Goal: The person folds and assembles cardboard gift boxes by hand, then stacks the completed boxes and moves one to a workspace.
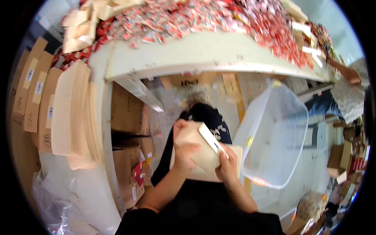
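Note:
Over my lap I hold a beige paper envelope (pixel 203 158), tilted, with a narrow white strip along its upper right edge. My left hand (pixel 186 150) is closed on its left side, the fingers curled over the face. At the right, my right hand (pixel 227 162) pinches the edge near the lower end of the white strip. Another beige paper edge (pixel 237 150) shows behind it on the right; whether it is a separate piece I cannot tell. A tall stack of similar beige paper pieces (pixel 72 113) stands on the table to my left.
A large translucent plastic bin (pixel 272 137) stands at my right. Ahead, the white table (pixel 176 51) carries a heap of small red and silver packets (pixel 196 17). Cardboard boxes (pixel 39 98) line the far left; more boxes (pixel 125 168) sit underneath. Another person's arm (pixel 346 72) reaches in at the right.

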Demonstrator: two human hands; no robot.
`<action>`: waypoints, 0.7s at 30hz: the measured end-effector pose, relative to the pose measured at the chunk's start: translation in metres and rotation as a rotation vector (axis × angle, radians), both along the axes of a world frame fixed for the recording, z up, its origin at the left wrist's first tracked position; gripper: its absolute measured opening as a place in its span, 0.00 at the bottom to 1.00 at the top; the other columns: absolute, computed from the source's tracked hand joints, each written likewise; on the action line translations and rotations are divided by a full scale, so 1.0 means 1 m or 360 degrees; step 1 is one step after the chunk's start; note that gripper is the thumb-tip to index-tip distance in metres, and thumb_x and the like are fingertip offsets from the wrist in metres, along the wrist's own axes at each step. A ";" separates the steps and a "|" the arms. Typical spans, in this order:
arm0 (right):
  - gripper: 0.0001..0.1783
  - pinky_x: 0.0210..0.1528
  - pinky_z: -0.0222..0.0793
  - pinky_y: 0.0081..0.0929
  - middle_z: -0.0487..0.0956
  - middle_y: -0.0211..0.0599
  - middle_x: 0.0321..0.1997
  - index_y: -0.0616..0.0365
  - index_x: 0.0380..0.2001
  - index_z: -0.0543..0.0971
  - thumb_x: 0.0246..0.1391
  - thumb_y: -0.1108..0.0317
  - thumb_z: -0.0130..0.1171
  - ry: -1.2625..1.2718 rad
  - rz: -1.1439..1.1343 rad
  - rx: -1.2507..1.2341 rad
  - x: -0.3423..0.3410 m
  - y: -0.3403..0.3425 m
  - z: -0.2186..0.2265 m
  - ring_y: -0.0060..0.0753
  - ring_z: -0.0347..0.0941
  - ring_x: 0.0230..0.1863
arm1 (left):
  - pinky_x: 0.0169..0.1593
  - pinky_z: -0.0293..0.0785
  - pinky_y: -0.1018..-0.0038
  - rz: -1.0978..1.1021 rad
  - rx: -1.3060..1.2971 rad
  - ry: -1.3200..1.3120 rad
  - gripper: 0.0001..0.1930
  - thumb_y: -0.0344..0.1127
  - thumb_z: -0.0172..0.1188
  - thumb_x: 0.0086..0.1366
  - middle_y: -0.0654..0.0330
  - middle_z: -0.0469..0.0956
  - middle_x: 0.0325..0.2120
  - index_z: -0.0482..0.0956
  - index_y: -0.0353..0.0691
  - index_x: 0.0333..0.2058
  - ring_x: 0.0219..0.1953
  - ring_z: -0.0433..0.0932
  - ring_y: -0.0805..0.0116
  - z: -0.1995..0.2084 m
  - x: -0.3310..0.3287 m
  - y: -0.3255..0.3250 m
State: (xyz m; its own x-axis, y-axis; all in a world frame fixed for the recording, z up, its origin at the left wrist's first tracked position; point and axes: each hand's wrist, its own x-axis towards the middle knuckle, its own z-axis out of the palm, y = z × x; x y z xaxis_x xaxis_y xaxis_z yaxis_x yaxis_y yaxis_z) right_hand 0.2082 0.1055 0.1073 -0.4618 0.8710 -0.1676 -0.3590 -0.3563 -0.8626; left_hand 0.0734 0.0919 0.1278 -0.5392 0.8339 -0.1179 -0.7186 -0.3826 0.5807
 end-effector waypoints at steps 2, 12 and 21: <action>0.30 0.50 0.62 0.27 0.70 0.41 0.46 0.69 0.47 0.65 0.51 0.54 0.53 0.0173 0.0058 -0.0241 -0.004 -0.001 0.001 0.31 0.67 0.47 | 0.45 0.67 0.71 0.0040 0.0044 0.0044 0.30 0.22 0.54 0.35 0.60 0.64 0.37 0.58 0.44 0.42 0.42 0.67 0.65 -0.004 -0.001 -0.003; 0.16 0.43 0.66 0.27 0.76 0.43 0.36 0.64 0.31 0.72 0.50 0.60 0.56 -0.0295 0.0090 0.0698 -0.008 0.018 0.000 0.31 0.71 0.37 | 0.55 0.56 0.67 -0.0880 0.0070 0.0504 0.36 0.29 0.63 0.44 0.56 0.61 0.48 0.52 0.46 0.50 0.53 0.60 0.64 -0.028 -0.049 -0.059; 0.39 0.48 0.61 0.30 0.55 0.42 0.59 0.55 0.56 0.54 0.45 0.48 0.54 -0.0221 0.0278 0.0564 0.002 0.037 0.019 0.34 0.59 0.53 | 0.49 0.67 0.71 0.0393 -0.0218 0.0848 0.34 0.23 0.59 0.50 0.57 0.65 0.47 0.50 0.37 0.54 0.48 0.66 0.68 0.078 -0.190 0.005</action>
